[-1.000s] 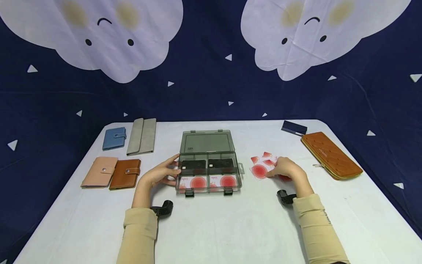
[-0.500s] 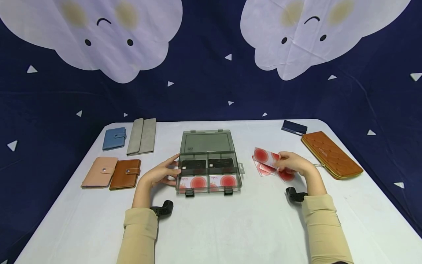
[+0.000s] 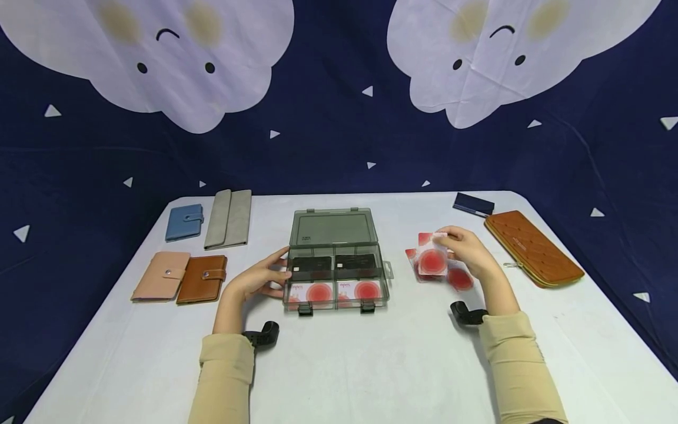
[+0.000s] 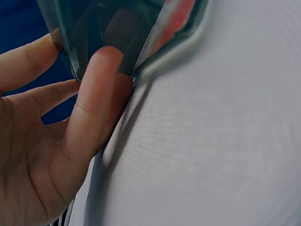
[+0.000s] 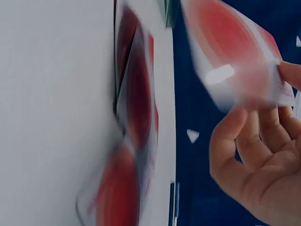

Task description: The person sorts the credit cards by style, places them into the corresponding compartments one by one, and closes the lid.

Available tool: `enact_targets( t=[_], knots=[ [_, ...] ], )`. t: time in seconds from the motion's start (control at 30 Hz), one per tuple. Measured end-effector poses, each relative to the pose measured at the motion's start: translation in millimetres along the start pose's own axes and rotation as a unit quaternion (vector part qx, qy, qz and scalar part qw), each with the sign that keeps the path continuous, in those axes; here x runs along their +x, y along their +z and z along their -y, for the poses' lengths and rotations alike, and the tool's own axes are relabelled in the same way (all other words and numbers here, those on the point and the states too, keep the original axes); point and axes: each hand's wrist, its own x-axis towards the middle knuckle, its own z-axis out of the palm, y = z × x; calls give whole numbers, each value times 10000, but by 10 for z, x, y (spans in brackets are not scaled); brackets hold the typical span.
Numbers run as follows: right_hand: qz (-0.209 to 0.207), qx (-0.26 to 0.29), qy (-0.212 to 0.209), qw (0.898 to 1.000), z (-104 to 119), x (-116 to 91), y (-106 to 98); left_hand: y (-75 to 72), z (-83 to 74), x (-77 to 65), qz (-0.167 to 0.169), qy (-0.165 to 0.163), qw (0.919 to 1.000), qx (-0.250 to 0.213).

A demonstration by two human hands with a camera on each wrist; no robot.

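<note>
My left hand (image 3: 256,280) rests against the left side of a grey-green see-through plastic box (image 3: 335,305). In the left wrist view the thumb (image 4: 96,89) and fairly straight fingers touch the box's wall. The box stands with its lid up; black cards (image 3: 355,265) lie in the far compartments, red-and-white cards (image 3: 359,290) in the near ones. To the right, my right hand (image 3: 466,250) pinches a red-and-white card (image 5: 230,42) by its edge, raised above the table. Beneath it lie several similar loose cards (image 3: 459,279), partly hidden by the held one.
On the left are a blue wallet (image 3: 182,224), a grey folding case (image 3: 228,221), a pink wallet (image 3: 159,277) and a brown wallet (image 3: 198,281). On the right lie a tan zip purse (image 3: 532,247) and a dark blue card holder (image 3: 473,204). A patterned curtain (image 3: 328,159) hangs behind.
My right hand has picked a card up from the loose pile, lifted it and turned it from lengthwise to upright. The left hand and the box have stayed put.
</note>
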Motion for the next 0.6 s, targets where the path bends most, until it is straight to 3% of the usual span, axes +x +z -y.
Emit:
enact_targets(
  t=[0.1,0.23,0.33,0.47,0.53,0.6],
  knots=[
    [42,100,-184,9998,63,21,103,4,-6,7,-35,-42,10000,3],
    [-22,-253,-448,9987,206,62,308,5,-5,11,-83,-52,10000,3],
    [-493,-679,-424,9956,342,93,498,7,-8,9,-51,-13,10000,23],
    [-1162,-730,-126,9905,528,137,768,6,-9,-5,-33,-1,10000,15],
    [-1130,-586,-44,9919,605,137,896,3,-7,-6,-27,9,10000,9],
    [-785,-446,-81,9959,659,116,1026,0,-4,-6,-24,19,10000,16]
  ],
)
